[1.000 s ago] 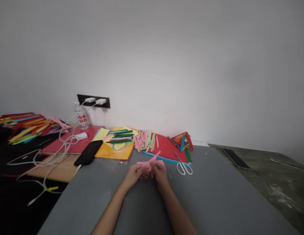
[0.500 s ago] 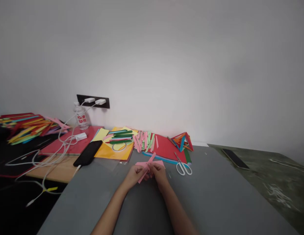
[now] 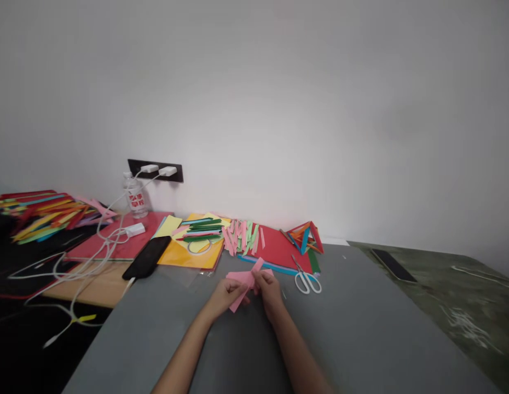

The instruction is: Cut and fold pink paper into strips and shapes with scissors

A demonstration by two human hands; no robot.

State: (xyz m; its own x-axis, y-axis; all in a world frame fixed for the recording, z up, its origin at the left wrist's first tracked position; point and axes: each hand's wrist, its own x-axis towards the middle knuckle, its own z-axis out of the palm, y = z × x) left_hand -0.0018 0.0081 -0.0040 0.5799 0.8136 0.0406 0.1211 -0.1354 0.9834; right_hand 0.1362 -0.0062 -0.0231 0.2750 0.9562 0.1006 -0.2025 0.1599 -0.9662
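Paper in crossing pink strips (image 3: 240, 276) is sitting between the two hands, above the smooth grey tabletop (image 3: 361, 328). The left hand (image 3: 224, 297) is pinching its left side between thumb and fingers, while the right hand (image 3: 270, 291) is gripping its right side. White-handled metal scissors (image 3: 301, 277) are lying just right of the right hand; a flat red paper sheet (image 3: 275, 247) is lying beyond both hands.

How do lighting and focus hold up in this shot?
Head view: the wall is lit brightest low in the middle, dimming toward the corners; head view: the pink paper is too soft to read its folds, and the paper strips at far left blur; head view: the table darkens at bottom centre.
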